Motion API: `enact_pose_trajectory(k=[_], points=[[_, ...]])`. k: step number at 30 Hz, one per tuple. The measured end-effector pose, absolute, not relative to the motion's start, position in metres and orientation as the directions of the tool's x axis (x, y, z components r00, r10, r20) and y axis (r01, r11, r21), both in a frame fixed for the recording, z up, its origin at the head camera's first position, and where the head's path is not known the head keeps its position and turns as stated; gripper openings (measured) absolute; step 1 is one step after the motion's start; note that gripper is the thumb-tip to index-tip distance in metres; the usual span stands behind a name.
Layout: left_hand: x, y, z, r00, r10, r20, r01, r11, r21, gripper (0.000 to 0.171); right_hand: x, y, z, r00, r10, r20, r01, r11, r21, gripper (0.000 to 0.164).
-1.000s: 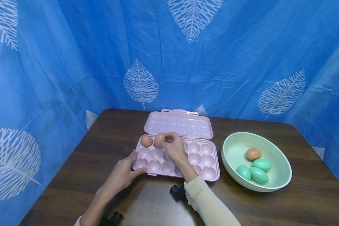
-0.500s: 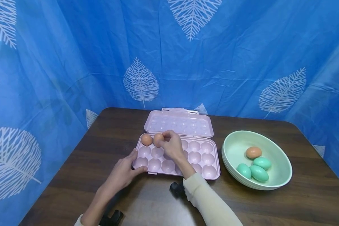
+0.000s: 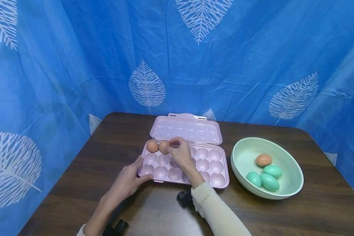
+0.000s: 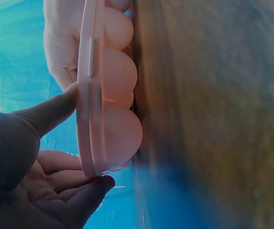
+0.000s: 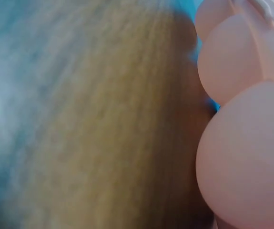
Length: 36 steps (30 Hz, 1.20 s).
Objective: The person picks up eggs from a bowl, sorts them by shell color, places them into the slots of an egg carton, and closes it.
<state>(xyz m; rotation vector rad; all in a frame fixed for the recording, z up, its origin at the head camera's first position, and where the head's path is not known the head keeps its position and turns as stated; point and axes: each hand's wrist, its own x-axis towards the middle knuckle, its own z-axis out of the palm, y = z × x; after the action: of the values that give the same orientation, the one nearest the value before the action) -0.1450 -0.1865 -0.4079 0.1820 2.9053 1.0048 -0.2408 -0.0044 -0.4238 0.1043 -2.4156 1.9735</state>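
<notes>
A pink egg tray [image 3: 183,182] lies on the table with its lid [image 3: 186,130] folded back behind it. One brown egg [image 3: 152,146] sits in the back-left cup. Beside it, my right hand [image 3: 181,153] pinches a second brown egg [image 3: 164,147], which is down in the neighbouring back-row cup. My left hand [image 3: 129,178] holds the tray's front-left corner. In the left wrist view, the left thumb [image 4: 55,112] lies against the tray rim [image 4: 83,95], with the fingers around the end. The right wrist view shows only rounded cup undersides [image 5: 246,152], not the hand.
To the right of the tray stands a pale green bowl [image 3: 293,172]. Inside are a brown egg [image 3: 264,160] and several green eggs [image 3: 269,182]. A blue curtain [image 3: 239,65] with white leaf prints hangs behind the dark wooden table [image 3: 321,209].
The egg in my right hand has come down and turned slightly, settling lower in its cup. My left hand has stayed at the tray corner.
</notes>
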Motion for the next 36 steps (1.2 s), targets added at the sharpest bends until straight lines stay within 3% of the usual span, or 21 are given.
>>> enact_pose_trajectory(k=[14,29,36], points=[[-0.143,-0.184,-0.411,-0.991,0.133,-0.008,0.1,0.781,0.616,0.082,-0.237,-0.002,-0.426,-0.994,-0.004,0.106,-0.105,0.227,-0.968,0.025],[-0.145,-0.186,-0.406,-0.991,0.13,-0.012,0.095,0.783,0.614,0.082,-0.231,0.001,-0.418,-0.991,-0.032,0.131,-0.133,0.381,-0.915,0.023],[-0.146,-0.187,-0.407,-0.991,0.132,-0.024,0.089,0.785,0.612,0.082,-0.227,0.008,-0.416,-0.985,-0.083,0.15,-0.168,0.302,-0.938,0.028]])
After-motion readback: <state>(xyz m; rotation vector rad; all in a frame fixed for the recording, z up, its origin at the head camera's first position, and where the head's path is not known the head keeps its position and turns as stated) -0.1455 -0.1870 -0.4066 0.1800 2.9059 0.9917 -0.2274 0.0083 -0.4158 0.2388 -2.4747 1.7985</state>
